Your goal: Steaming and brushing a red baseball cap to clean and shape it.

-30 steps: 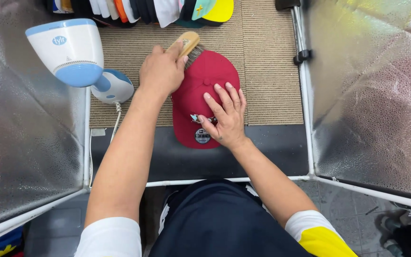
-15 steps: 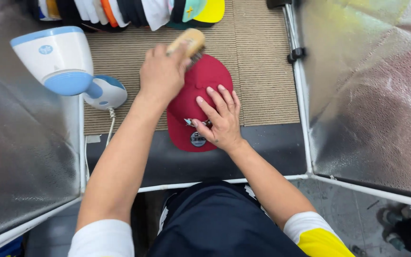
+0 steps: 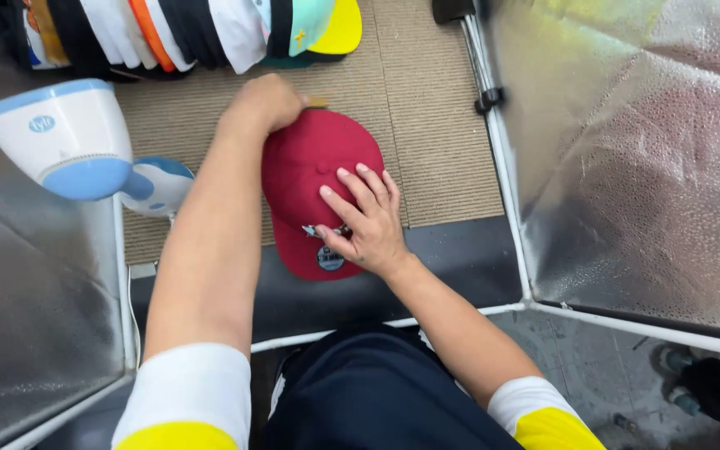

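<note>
A dark red baseball cap (image 3: 310, 167) lies on a ribbed tan mat (image 3: 435, 125), its brim toward me and a round sticker (image 3: 329, 259) on the brim. My right hand (image 3: 364, 221) presses flat on the cap's front and brim, fingers spread. My left hand (image 3: 264, 102) is closed over the cap's far left side. It grips a wooden brush, of which only a tan sliver (image 3: 317, 102) shows past the knuckles.
A white and blue garment steamer (image 3: 68, 142) stands at the left. A row of stacked caps (image 3: 185, 29) in many colours lines the far edge. Silver reflective panels (image 3: 643, 167) on white frames wall both sides. A dark strip (image 3: 460, 267) borders the mat near me.
My left hand has drawn the brush back toward me over the cap's crown, so the brush is now almost hidden under my fist. The right hand stays pressed on the brim.
</note>
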